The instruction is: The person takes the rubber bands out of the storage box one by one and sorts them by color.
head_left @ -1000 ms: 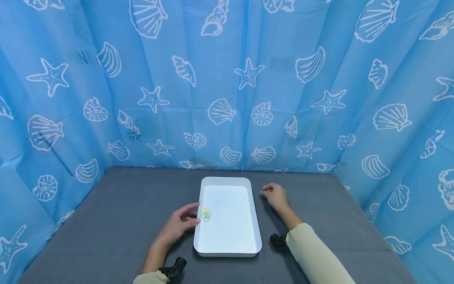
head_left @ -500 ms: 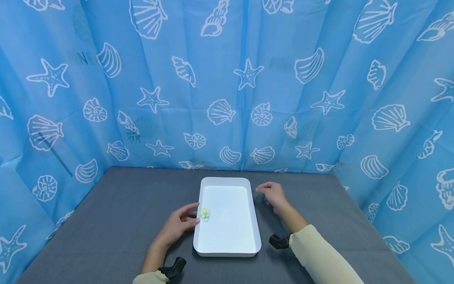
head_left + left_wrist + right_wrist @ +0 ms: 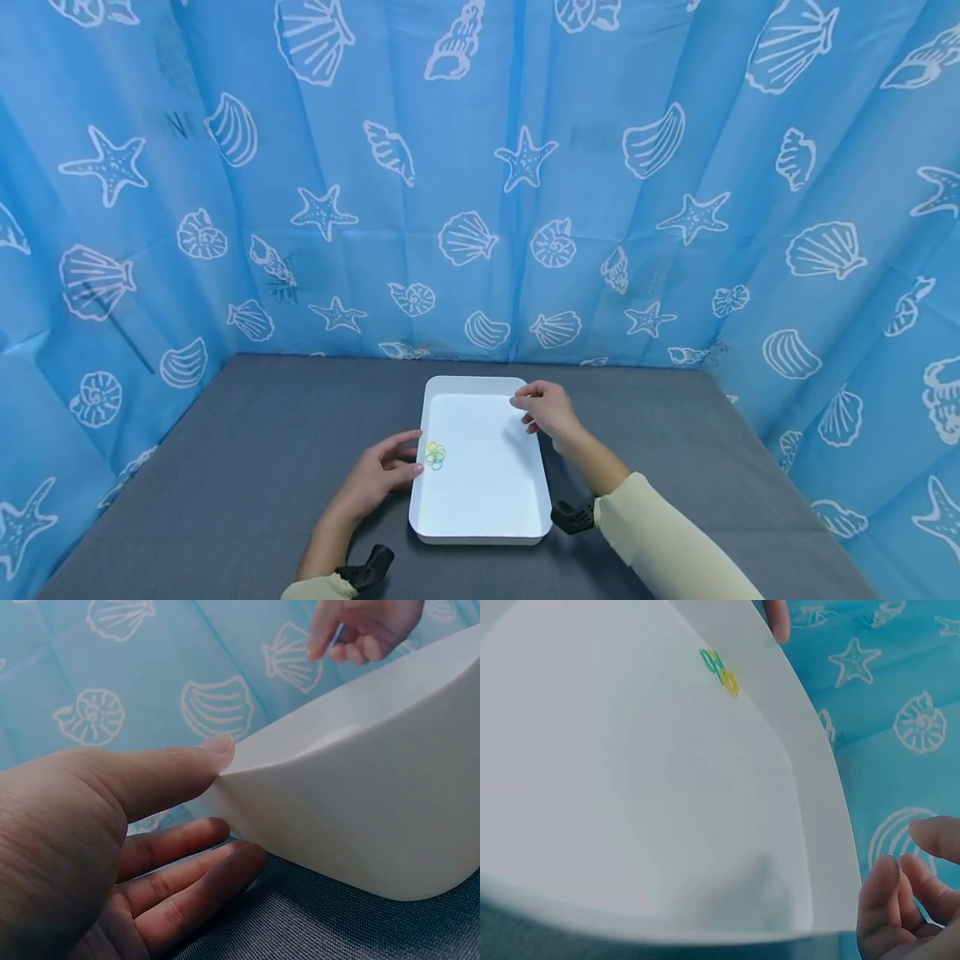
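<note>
A white rectangular tray (image 3: 483, 508) sits on the grey table. Along its left inner side lies a small cluster of thin yellow and green rings (image 3: 435, 455), which look like rubber bands. My left hand (image 3: 378, 475) rests at the tray's left side; in the left wrist view its thumb (image 3: 184, 769) touches the rim, with fairly straight fingers against or near the outer wall. Over the tray's far right corner hovers my right hand (image 3: 547, 410). The right wrist view shows its fingers (image 3: 881, 907) loosely bent, thumb apart, and nothing visible between them.
The grey tablecloth (image 3: 285, 450) spreads around the tray on every side. A blue curtain (image 3: 480, 183) with white shell and starfish prints hangs behind and beside the table. Each wrist carries a black mount (image 3: 573, 515).
My right hand has moved left, from beside the tray to above its far right corner. The left hand, the tray and the rings have stayed where they were.
</note>
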`<move>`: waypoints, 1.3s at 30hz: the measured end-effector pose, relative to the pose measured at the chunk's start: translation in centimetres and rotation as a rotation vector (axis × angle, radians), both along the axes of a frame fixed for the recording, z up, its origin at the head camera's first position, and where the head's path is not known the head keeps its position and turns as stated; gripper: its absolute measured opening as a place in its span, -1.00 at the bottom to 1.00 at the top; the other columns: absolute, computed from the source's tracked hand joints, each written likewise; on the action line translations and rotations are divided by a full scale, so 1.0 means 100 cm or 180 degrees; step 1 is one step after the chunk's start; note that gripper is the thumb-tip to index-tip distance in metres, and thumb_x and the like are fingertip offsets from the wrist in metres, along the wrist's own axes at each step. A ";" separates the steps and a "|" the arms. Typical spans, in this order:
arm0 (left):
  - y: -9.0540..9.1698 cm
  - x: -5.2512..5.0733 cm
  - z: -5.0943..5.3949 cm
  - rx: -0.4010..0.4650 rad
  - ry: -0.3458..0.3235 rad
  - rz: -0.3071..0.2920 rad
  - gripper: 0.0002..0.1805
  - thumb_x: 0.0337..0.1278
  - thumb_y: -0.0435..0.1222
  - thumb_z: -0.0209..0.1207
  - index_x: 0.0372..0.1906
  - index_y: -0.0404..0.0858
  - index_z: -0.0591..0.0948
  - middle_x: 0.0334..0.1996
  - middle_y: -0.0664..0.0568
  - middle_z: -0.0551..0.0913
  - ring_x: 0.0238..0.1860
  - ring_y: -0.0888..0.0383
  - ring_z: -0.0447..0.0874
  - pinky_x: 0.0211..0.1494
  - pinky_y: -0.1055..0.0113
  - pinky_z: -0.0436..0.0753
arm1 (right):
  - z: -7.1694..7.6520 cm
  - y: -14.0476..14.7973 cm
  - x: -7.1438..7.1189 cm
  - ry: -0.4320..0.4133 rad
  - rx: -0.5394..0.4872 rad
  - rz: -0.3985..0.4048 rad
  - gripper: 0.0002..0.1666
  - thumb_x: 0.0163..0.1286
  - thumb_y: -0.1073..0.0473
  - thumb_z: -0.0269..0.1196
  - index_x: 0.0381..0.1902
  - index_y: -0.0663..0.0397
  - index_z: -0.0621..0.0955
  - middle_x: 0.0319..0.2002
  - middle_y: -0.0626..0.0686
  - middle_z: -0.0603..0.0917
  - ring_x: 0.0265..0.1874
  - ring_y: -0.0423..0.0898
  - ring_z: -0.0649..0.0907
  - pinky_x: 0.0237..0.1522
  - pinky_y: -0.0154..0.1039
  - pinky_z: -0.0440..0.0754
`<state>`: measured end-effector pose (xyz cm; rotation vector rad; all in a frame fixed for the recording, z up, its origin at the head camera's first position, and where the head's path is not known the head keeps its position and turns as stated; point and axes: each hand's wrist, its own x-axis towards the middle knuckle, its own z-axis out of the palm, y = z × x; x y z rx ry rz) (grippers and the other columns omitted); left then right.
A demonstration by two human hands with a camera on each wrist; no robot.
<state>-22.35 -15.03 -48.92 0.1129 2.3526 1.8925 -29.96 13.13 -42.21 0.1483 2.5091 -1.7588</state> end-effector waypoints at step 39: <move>-0.003 -0.001 -0.001 0.0076 0.0062 -0.0082 -0.40 0.20 -0.27 0.29 0.35 -0.20 0.43 0.11 -0.21 0.54 -0.08 -0.02 0.65 -0.08 0.13 0.67 | -0.028 -0.066 -0.009 0.0303 0.1057 0.1910 -0.75 0.30 0.26 0.33 -0.06 0.11 0.64 -0.40 -0.03 0.59 -0.46 -0.14 0.55 -0.40 -0.31 0.51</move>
